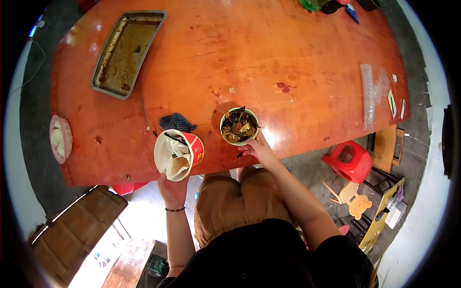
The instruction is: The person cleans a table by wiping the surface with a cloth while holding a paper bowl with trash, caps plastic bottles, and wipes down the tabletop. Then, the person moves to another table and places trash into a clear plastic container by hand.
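My left hand [173, 190], with a beaded bracelet at the wrist, grips the lower side of a red and white paper bucket [196, 148]. The bucket tilts so that its mouth shows crumpled white tissue [174, 149], a dark piece and a pale brownish scrap inside. At the table's near edge, my right hand [258, 150] holds a small pale green bowl [235, 143] by its lower right rim. Dark, mixed food scraps [238, 125] fill the bowl. Just behind the bucket lies a dark blue knitted cloth [177, 122].
A stained metal tray [163, 24] sits at the back left of the wooden table [201, 62]. A pink basket [68, 139] with white items stands at the left edge. Clear plastic wrap [368, 96] lies at right. A red stool [353, 163] is on the floor.
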A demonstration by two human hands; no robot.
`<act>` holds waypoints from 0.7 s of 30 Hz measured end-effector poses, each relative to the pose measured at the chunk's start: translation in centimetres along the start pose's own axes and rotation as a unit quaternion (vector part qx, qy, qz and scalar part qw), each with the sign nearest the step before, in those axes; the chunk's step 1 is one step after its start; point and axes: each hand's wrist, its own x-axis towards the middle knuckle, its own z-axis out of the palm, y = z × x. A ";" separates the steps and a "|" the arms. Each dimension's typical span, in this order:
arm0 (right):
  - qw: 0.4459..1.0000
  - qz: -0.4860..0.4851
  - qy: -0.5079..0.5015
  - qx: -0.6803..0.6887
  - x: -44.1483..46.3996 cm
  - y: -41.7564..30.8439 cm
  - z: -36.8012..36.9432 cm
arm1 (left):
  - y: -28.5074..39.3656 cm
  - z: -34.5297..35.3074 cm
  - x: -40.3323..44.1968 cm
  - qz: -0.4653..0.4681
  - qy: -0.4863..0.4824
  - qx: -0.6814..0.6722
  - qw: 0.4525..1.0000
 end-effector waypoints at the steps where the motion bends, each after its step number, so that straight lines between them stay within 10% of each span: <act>1: 1.000 -0.004 0.006 0.009 0.2 0.0 0.1 | -0.1 0.0 -0.2 0.002 0.005 -0.001 1.000; 21: 0.993 -0.017 0.096 -0.072 0.8 -6.2 3.8 | 0.6 -3.9 -2.7 0.026 0.035 -0.080 0.996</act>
